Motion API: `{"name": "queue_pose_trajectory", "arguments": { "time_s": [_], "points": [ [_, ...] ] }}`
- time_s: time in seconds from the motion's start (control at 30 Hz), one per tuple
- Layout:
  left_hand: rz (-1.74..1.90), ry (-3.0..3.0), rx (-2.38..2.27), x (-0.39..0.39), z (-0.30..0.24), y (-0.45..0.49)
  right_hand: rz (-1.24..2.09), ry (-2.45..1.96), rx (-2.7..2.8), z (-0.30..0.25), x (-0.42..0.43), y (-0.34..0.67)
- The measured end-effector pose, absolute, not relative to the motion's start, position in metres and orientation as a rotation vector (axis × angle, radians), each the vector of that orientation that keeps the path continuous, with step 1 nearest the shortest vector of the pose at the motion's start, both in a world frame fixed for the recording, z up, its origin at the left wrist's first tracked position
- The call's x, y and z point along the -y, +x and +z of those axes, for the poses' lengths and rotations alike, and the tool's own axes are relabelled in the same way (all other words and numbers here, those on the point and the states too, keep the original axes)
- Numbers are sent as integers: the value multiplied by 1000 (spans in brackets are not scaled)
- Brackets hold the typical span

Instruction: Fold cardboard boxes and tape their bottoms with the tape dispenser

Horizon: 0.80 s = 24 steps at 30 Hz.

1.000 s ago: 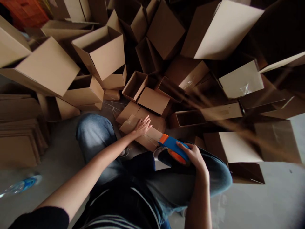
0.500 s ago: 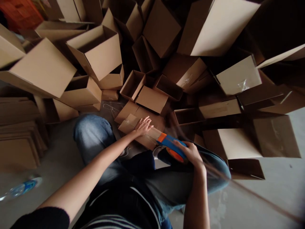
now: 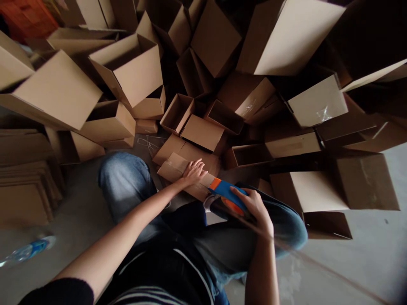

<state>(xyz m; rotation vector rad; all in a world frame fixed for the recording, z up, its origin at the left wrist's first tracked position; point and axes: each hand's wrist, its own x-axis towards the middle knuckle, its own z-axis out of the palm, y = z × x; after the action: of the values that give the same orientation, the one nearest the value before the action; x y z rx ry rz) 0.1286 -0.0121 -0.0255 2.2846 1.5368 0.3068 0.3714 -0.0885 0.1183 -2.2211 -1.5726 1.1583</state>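
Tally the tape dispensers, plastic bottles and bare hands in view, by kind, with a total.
Tape dispenser: 1
Plastic bottle: 1
Bare hands: 2 (left hand on cardboard, right hand on the dispenser)
Total: 4

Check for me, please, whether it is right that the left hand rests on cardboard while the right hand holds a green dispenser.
Not quite: the dispenser in the right hand is blue and orange, as the head view shows. The left hand does rest on the cardboard.
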Motion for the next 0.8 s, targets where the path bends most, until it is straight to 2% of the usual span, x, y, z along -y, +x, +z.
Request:
{"name": "queue_pose_trajectory", "arguments": {
  "time_s": [0.33,0.53,0.8],
  "points": [
    [296,2410,-1366,16,-22,139,1150,-2209,1545,121,89,371],
    [106,2443,-1268,2,-10,138,1133,-2219,1517,118,89,371],
    [162,2392,-1252,-10,-15,144,1121,-2299,1455,115,84,371]
  ]
}}
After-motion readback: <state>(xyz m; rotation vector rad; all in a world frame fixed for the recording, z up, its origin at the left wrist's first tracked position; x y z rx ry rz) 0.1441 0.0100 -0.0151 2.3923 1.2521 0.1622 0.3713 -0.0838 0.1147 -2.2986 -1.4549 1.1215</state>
